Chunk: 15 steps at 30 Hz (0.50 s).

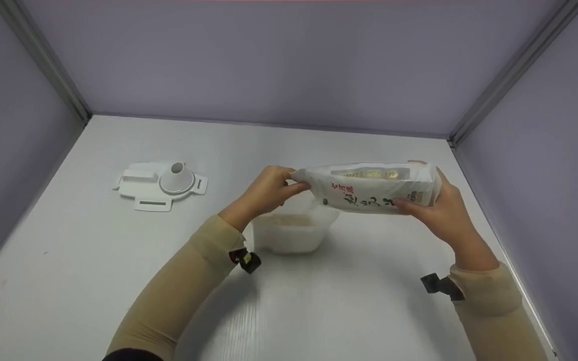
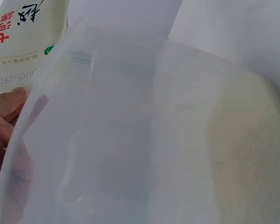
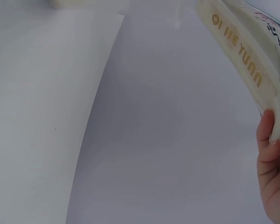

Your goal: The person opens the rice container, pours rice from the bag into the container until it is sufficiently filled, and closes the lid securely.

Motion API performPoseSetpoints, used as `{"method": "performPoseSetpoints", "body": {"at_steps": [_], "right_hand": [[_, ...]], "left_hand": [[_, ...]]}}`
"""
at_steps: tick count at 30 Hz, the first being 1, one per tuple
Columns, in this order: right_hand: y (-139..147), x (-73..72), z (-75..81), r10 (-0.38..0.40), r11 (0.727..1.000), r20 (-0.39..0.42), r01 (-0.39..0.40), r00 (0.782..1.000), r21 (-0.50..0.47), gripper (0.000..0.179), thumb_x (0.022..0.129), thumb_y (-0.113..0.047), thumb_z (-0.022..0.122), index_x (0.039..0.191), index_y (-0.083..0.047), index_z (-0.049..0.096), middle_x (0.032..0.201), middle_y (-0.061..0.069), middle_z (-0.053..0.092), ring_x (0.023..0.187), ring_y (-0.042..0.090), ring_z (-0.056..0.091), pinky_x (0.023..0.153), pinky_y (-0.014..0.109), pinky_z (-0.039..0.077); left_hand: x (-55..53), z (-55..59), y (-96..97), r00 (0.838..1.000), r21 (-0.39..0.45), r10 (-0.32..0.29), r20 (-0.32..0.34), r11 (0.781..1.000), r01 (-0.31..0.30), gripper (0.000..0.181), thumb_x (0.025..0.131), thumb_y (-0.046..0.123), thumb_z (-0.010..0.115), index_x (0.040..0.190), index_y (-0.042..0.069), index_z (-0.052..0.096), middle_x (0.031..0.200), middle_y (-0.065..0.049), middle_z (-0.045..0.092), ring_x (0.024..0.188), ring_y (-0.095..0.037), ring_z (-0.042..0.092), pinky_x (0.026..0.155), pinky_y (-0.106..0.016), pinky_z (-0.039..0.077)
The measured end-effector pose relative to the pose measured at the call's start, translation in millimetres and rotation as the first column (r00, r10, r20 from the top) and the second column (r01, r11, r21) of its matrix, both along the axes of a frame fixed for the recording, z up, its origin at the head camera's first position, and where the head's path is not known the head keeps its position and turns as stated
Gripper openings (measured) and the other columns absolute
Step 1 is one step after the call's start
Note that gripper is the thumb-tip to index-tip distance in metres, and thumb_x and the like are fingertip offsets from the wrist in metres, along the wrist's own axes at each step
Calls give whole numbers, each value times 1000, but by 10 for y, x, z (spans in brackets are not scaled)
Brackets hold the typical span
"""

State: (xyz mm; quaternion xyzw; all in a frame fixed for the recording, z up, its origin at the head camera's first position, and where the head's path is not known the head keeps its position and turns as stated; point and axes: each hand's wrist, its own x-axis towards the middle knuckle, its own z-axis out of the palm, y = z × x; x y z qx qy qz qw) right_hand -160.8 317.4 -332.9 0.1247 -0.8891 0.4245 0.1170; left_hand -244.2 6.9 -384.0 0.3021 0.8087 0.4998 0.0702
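A white printed bag (image 1: 369, 196) is held nearly level in the air, its left end over a translucent plastic container (image 1: 289, 239). My left hand (image 1: 269, 191) pinches the bag's narrow left end between thumb and fingers. At the other end, my right hand (image 1: 442, 213) grips the bag with the thumb on its front. Pale grain (image 1: 289, 219) lies inside the container, which stands on the table. Through the container's wall (image 2: 121, 121) in the left wrist view, the grain shows at the right. Whether the bag's left end is unsealed, I cannot tell.
A flat white plastic part (image 1: 152, 203) with a cone-shaped piece (image 1: 177, 181) lies on the white table (image 1: 93, 281), left of the container. Grey-violet panels (image 1: 269, 60) stand at the back and both sides.
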Motion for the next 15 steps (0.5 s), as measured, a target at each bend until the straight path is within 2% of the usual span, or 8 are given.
{"method": "performPoseSetpoints", "body": {"at_steps": [8, 15], "right_hand": [[-107, -60, 2, 28, 999, 5, -28, 1000, -28, 67, 74, -9, 79, 133, -10, 47, 108, 6, 63, 93, 9, 63, 72, 25, 53], [-226, -153, -71, 88, 996, -46, -89, 995, -19, 66, 75, -10, 79, 133, -11, 46, 110, 2, 64, 97, 14, 63, 75, 28, 53]], "left_hand": [[-19, -6, -115, 1000, 0, 25, -15, 1000, -25, 25, 91, 24, 61, 110, 10, 70, 97, -2, 69, 41, -8, 40, 42, -22, 38], [-40, -39, -271, 999, 18, 43, -30, 999, -42, 24, 91, 22, 62, 108, 8, 70, 94, -4, 69, 41, -8, 40, 42, -22, 38]]}}
